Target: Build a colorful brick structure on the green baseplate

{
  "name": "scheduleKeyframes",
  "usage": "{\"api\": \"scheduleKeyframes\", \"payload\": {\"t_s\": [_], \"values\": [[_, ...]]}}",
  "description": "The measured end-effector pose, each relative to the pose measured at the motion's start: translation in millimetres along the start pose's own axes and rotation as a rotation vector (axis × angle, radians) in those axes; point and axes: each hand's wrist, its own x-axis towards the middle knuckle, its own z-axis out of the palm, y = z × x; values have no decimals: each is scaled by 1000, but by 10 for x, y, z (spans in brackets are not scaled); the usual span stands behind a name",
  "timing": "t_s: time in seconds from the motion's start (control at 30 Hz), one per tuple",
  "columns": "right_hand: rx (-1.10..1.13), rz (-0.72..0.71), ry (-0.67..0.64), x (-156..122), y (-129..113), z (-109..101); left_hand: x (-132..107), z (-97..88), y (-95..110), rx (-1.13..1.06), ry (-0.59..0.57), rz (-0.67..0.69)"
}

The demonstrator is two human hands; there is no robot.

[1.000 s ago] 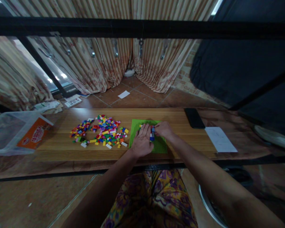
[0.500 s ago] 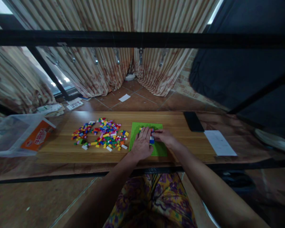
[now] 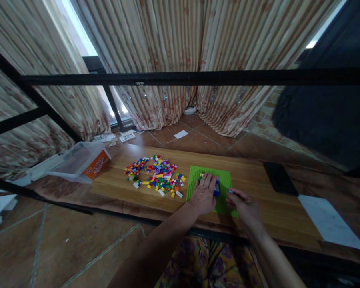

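Observation:
A green studded baseplate [image 3: 226,180] lies on the wooden board. Across it my left hand [image 3: 203,196] rests flat, its fingers stretched out over a group of built bricks and hiding most of them. Blue bricks [image 3: 217,188] show along the right side of that hand. Over the right edge of the baseplate is my right hand [image 3: 243,206], with thumb and fingertips pinched on a small light-blue brick [image 3: 230,191]. That brick is apart from the built group, and the fingers cover part of it.
Loose coloured bricks [image 3: 165,176] are spread left of the baseplate on the wooden board [image 3: 117,188]. A clear plastic bin [image 3: 75,162] with an orange label stands at the far left. To the right lie a black phone-like slab [image 3: 280,178] and a white sheet [image 3: 330,220].
My right hand has drawn back to the right from the built bricks, and a light-blue brick now shows in its fingertips. My left hand stays on the bricks. The view has turned left and tilted.

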Motion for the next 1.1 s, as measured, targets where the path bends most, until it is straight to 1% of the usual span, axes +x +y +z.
{"api": "scheduleKeyframes", "payload": {"t_s": [0.1, 0.2, 0.23, 0.3, 0.4, 0.5, 0.57, 0.63, 0.7, 0.8, 0.9, 1.0, 1.1], "values": [[-59, -27, -73, -169, -41, 103, -96, -133, -24, -22, 38, 20], [-181, -168, -220, -323, -57, 337, -355, -330, -136, -25, 140, 11], [-236, -232, -263, -363, -53, 437, -477, -396, -198, -20, 192, -30], [-375, -350, -333, -419, -32, 658, -757, -512, -355, -7, 311, -161], [-601, -495, -395, -434, 21, 999, -1192, -643, -632, 45, 471, -345], [-763, -604, -375, -393, 87, 1275, -1531, -739, -882, 128, 543, -428], [-826, -638, -359, -360, 127, 1388, -1660, -793, -1015, 163, 573, -471], [-854, -652, -352, -342, 153, 1434, -1708, -841, -1129, 180, 605, -520], [-841, -675, -340, -349, 166, 1414, -1698, -884, -1240, 183, 651, -566], [-797, -719, -306, -411, 191, 1303, -1649, -937, -1422, 178, 745, -622], [-793, -697, -297, -506, 262, 1179, -1627, -965, -1615, 152, 815, -676], [-802, -660, -306, -580, 361, 1134, -1617, -959, -1774, 110, 818, -703], [-796, -656, -315, -601, 410, 1198, -1565, -938, -1869, 77, 791, -701]]}}
